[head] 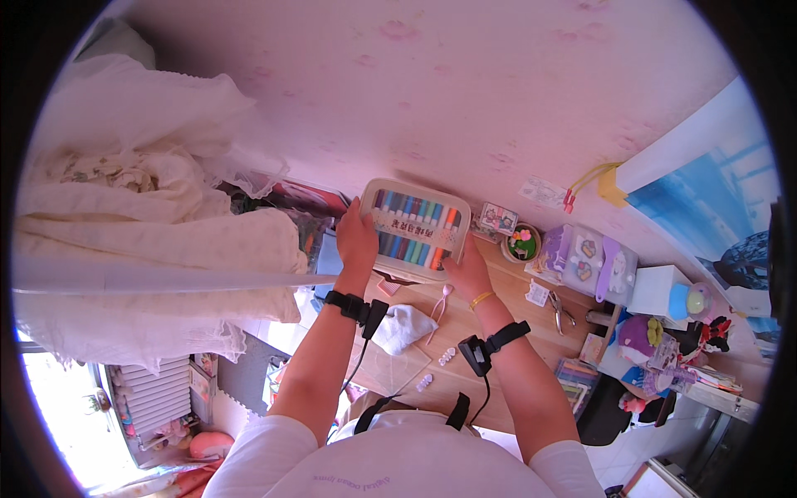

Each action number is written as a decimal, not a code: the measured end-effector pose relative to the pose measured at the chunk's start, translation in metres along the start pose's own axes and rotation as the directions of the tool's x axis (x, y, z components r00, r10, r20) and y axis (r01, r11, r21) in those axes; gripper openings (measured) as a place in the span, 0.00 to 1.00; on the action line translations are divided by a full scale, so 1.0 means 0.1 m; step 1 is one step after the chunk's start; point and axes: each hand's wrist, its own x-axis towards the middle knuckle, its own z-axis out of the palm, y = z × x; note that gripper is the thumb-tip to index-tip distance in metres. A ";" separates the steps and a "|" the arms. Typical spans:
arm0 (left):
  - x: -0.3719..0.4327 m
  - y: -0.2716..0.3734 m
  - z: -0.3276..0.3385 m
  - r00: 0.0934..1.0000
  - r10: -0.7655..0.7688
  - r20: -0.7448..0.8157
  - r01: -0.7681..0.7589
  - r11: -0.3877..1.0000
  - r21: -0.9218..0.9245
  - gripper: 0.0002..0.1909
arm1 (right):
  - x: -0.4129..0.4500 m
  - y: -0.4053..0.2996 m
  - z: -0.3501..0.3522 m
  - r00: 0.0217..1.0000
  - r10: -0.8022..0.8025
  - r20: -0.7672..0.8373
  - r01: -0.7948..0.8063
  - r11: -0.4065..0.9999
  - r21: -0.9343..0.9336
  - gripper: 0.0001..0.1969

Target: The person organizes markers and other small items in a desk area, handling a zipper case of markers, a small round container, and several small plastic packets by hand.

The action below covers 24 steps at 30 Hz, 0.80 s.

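Note:
Between my two hands is a clear-topped case of acrylic markers [408, 231], its rows of coloured pens showing through the lid and a printed band across the middle. My left hand [357, 239] grips its left edge, and my right hand [466, 266] grips the lower right corner. The case is raised at the back of the wooden desk [498, 380], near the wall. Below it on the desk lie a white cloth [405, 327], a pink looped tool [441, 305] and two small hair clips [447, 356], [424, 382].
Light fabric [155, 249] hangs along the left. At the back right stand a small flower pot [522, 243], a card box [498, 218] and plastic boxes [598, 258]. Hole-punch pliers [558, 311] lie on the right. A transparent sheet [395, 367] lies near the front edge.

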 end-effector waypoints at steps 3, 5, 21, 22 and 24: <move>0.09 0.03 0.06 0.999 -0.033 0.019 0.032 0.999 0.039 0.22 | 0.03 0.00 0.02 0.999 0.024 -0.023 -0.023 0.999 0.039 0.37; 0.15 -0.03 0.15 0.999 -0.031 0.018 0.031 0.999 0.025 0.23 | 0.08 0.12 0.07 1.000 -0.006 -0.030 0.007 0.999 0.036 0.37; 0.08 -0.11 0.27 0.941 -0.172 0.292 0.140 0.982 0.126 0.28 | 0.09 0.32 0.05 0.985 0.150 0.089 -0.146 0.988 -0.045 0.46; 0.07 -0.12 0.28 0.941 -0.170 0.293 0.138 0.983 0.124 0.28 | 0.08 0.32 0.05 0.985 0.150 0.086 -0.146 0.988 -0.046 0.46; 0.05 -0.18 0.32 0.949 -0.118 0.293 0.094 0.991 0.097 0.29 | 0.06 0.35 0.05 0.986 0.145 0.087 -0.141 0.988 -0.058 0.46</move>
